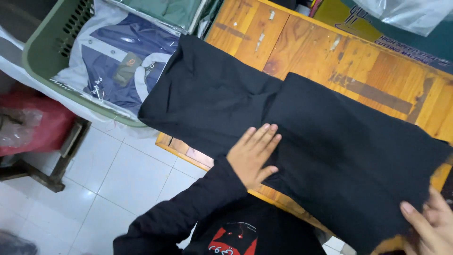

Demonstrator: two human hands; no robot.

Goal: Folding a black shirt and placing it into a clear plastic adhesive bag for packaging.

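One black garment (302, 137) lies folded flat on the wooden bench (358, 75), its long axis running from the upper left of the frame down to the lower right, its upper-left end overhanging the bench edge. Two hands are present: the left hand (253, 155), centre-bottom, rests palm-down on the cloth with its grip open and fingers extended toward the upper right, while the right hand (427, 225), lower right corner, pinches the cloth's near corner. One green basket (40, 52), upper left, holds packaged folded shirts (118, 56), at least two
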